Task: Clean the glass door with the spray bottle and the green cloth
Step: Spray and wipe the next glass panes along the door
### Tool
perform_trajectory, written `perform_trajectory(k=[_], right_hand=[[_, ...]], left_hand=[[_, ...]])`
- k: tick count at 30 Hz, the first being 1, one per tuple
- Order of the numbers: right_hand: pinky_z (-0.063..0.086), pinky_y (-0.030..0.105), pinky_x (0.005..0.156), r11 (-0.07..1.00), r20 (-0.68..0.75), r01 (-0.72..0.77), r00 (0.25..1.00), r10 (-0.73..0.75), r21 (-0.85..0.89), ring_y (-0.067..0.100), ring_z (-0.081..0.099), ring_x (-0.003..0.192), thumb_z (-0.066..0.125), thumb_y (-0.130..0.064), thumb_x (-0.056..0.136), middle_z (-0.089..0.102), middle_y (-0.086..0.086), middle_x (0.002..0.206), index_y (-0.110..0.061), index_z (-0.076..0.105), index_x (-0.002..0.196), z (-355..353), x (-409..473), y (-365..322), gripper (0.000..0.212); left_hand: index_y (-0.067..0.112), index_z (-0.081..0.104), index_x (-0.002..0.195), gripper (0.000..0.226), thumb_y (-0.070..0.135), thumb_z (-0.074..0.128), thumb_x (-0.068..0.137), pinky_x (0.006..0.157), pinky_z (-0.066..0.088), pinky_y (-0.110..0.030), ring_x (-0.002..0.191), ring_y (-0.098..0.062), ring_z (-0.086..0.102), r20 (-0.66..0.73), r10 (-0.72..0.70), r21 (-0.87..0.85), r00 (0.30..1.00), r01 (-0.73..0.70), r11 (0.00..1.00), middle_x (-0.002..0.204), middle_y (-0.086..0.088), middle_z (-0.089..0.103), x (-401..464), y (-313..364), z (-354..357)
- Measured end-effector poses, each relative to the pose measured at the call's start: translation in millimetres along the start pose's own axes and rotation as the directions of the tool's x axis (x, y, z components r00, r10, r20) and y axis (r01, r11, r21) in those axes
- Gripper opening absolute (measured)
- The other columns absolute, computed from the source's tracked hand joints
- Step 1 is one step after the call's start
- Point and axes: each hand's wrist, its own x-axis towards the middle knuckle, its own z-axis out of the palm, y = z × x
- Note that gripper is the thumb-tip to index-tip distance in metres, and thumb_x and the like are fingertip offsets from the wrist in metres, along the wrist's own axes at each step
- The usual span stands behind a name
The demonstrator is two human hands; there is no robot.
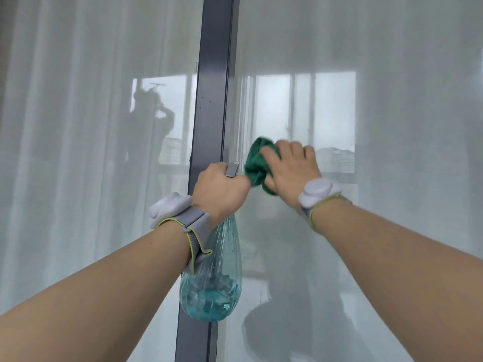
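My left hand (218, 188) grips the head of the spray bottle (213, 280). The bottle is clear and ribbed, with blue liquid at its bottom, and it hangs below my wrist in front of the door frame. Its grey nozzle sticks out above my fingers. My right hand (290, 168) holds the bunched green cloth (257, 163) and presses it against the glass door (366, 126), just right of the frame. The two hands are close together, almost touching.
A dark grey vertical frame (214, 74) splits the glass into a left pane (91, 126) and a right one. White sheer curtains hang behind both panes. The glass reflects a room and a person. Grey bands sit on both of my wrists.
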Motion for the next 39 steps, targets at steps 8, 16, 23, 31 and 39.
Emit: perform_trajectory(k=[8, 16, 23, 31, 39], right_hand=[[0.03, 0.038, 0.066, 1.0, -0.02, -0.007, 1.0, 0.007, -0.012, 0.029, 0.046, 0.08, 0.063, -0.031, 0.066, 0.053, 0.01, 0.095, -0.015, 0.057, 0.11, 2.1, -21.1, -28.4, 0.047], [0.034, 0.037, 0.065, 0.983, -0.031, 0.183, 0.983, -0.184, -0.009, 0.029, 0.05, 0.078, 0.066, -0.034, 0.064, 0.056, 0.008, 0.094, -0.015, 0.061, 0.107, 8.6, -17.1, -28.8, 0.047], [0.032, 0.037, 0.065, 0.984, -0.022, -0.124, 0.992, 0.122, -0.125, 0.03, 0.047, 0.078, 0.06, -0.036, 0.078, 0.053, 0.011, 0.096, -0.014, 0.055, 0.114, -2.0, 9.3, 18.5, 0.042], [0.036, 0.039, 0.066, 0.999, 0.016, 0.053, 0.998, -0.053, 0.002, 0.031, 0.049, 0.08, 0.061, -0.034, 0.072, 0.057, 0.011, 0.101, -0.015, 0.058, 0.116, 0.0, -75.8, -7.5, 0.048], [0.036, 0.037, 0.062, 0.977, 0.103, 0.197, 0.973, -0.205, 0.081, 0.03, 0.048, 0.076, 0.061, -0.034, 0.069, 0.055, 0.009, 0.095, -0.014, 0.059, 0.107, -14.5, -76.7, 4.2, 0.043]], left_hand=[[0.006, 0.054, 0.073, 0.026, 0.029, 0.048, 0.06, 0.071, 0.058, -0.051, 0.067, -0.03, 0.051, 0.017, -0.012, -0.035, 1.0, 0.012, 0.999, 0.074, -0.015, 0.063, 6.6, 5.2, 0.3], [0.001, 0.058, 0.078, 0.036, 0.031, 0.047, 0.06, 0.062, 0.041, -0.034, 0.065, -0.029, 0.05, 0.029, 0.007, 0.011, 1.0, -0.007, 1.0, 0.073, -0.01, 0.062, 3.5, 2.2, -1.3], [0.012, 0.048, 0.071, 0.022, 0.029, 0.044, 0.059, 0.061, 0.033, -0.036, 0.064, -0.026, 0.039, 0.055, 0.002, 0.041, 0.999, -0.004, 0.999, 0.07, -0.008, 0.051, -3.2, -1.2, 2.2], [0.015, 0.036, 0.069, 0.018, 0.021, 0.052, 0.076, 0.057, 0.026, -0.03, 0.059, -0.024, 0.033, 0.07, -0.002, 0.066, 0.998, -0.003, 0.998, 0.067, -0.001, 0.042, -13.5, -4.1, 12.9], [0.016, 0.035, 0.068, 0.024, 0.015, 0.054, 0.081, 0.057, 0.026, -0.031, 0.06, -0.024, 0.032, 0.077, -0.02, 0.046, 0.997, 0.016, 0.999, 0.066, -0.001, 0.04, -29.7, 0.0, 30.7]])
